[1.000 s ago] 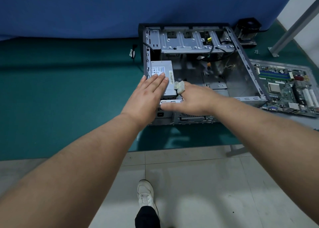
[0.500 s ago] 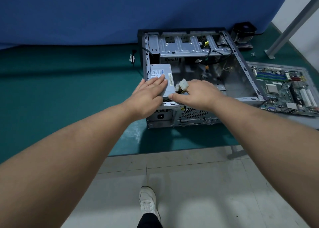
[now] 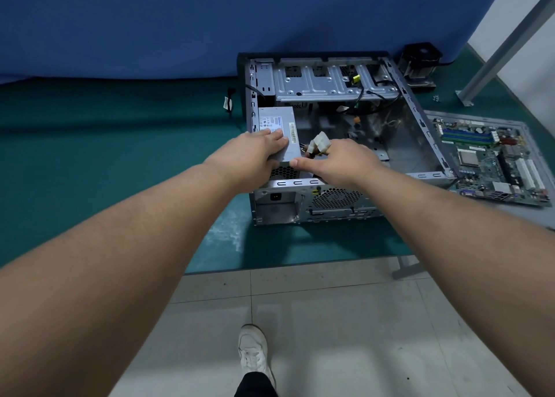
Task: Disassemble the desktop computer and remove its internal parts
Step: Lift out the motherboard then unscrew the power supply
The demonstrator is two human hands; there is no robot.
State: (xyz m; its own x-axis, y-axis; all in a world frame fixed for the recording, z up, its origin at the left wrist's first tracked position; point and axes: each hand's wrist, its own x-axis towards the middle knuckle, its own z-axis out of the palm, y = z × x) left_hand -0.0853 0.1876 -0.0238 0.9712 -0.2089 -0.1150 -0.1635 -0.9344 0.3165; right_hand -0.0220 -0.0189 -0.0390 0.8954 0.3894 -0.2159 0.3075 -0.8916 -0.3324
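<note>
An open desktop case (image 3: 426,175) lies on its side on a green table mat. In its near-left corner sits the grey power supply (image 3: 274,120), its near end raised above the case's rear rim so its vented face shows. My left hand (image 3: 255,153) grips the power supply, fingers on top and thumb round the near end. My right hand (image 3: 345,162) holds the bundle of white connectors (image 3: 320,144) and their wires, with the thumb against the power supply's near corner.
A removed motherboard (image 3: 492,159) lies right of the case. A black cooler fan (image 3: 420,60) stands behind it, with small screws (image 3: 436,97) nearby. The silver drive cage (image 3: 318,85) and loose black cables fill the far end of the case. A metal post (image 3: 504,42) slants at the right.
The power supply's near end has come up above the rear rim of the case, with both hands rising with it. My left thumb has wrapped round its end.
</note>
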